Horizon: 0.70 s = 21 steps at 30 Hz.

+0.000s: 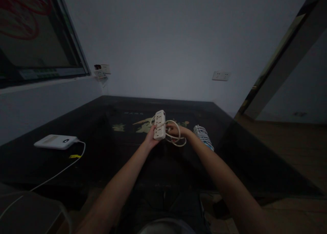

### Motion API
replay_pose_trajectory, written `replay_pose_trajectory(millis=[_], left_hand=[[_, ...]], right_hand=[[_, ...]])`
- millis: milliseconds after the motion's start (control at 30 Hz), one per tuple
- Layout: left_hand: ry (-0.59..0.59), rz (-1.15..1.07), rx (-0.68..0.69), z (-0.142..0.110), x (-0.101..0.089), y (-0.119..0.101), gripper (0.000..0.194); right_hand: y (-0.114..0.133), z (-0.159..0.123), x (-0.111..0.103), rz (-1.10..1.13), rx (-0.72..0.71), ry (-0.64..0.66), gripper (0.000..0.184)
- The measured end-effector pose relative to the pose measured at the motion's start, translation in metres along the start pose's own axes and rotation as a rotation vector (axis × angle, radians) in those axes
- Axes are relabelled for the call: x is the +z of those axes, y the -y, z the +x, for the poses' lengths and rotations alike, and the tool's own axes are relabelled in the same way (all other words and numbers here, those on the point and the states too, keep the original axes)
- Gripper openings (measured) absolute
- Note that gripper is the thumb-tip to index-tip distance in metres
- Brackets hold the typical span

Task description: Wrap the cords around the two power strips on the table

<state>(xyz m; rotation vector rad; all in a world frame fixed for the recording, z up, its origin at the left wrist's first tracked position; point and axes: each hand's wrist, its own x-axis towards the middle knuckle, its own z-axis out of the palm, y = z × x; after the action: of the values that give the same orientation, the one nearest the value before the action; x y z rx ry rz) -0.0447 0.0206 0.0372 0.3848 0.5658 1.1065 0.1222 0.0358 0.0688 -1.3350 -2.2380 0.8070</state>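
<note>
My left hand (151, 137) grips the lower left side of a white power strip (160, 133), held tilted above the dark table with its sockets facing me. A pale cord (180, 141) loops around the strip and hangs in coils to its right. Closed on that cord beside the strip is my right hand (174, 129); its fingertips are partly hidden by the loops. To the right of my right forearm lies a second power strip (203, 136) with its grey-white cord wound around it.
A white power bank (56, 142) with a small display lies at the table's left, its cable (61, 172) running off the front edge near a yellow tag (75, 156). Wall sockets (221, 76) sit behind the black table (102, 159). A window (41, 33) is at upper left.
</note>
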Motion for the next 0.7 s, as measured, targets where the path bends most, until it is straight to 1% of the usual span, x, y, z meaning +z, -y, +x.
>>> replay_pose_trajectory(millis=[33,100,167,233,300,400,533,600,700], left_hand=[[-0.011,0.0,0.006,0.001,-0.001,-0.001,0.039],[-0.031,0.0,0.017,0.003,-0.003,-0.004,0.038],[-0.046,0.005,0.026,0.004,-0.004,-0.007,0.036],[-0.059,0.021,0.032,0.005,-0.004,-0.008,0.033],[-0.07,0.056,0.033,0.006,-0.004,-0.006,0.031],[-0.08,0.134,0.036,0.007,-0.004,0.002,0.027],[-0.081,0.232,0.07,0.009,-0.005,0.01,0.023],[-0.078,0.269,0.087,0.01,-0.007,0.01,0.022],[-0.078,0.316,0.115,0.012,-0.01,0.009,0.021]], right_hand=[[0.001,-0.004,-0.005,0.055,0.006,-0.007,0.032],[0.001,-0.011,-0.016,0.264,0.021,-0.075,0.037],[0.001,-0.015,-0.028,0.518,0.02,-0.214,0.045],[-0.001,-0.016,-0.036,0.69,0.004,-0.355,0.049],[-0.003,-0.014,-0.038,0.761,-0.006,-0.438,0.042],[-0.004,-0.01,-0.033,0.797,-0.013,-0.469,0.035],[-0.003,-0.003,-0.025,0.841,-0.033,-0.547,0.035],[-0.002,-0.003,-0.028,0.868,-0.046,-0.595,0.034],[-0.001,-0.005,-0.041,0.945,-0.089,-0.695,0.033]])
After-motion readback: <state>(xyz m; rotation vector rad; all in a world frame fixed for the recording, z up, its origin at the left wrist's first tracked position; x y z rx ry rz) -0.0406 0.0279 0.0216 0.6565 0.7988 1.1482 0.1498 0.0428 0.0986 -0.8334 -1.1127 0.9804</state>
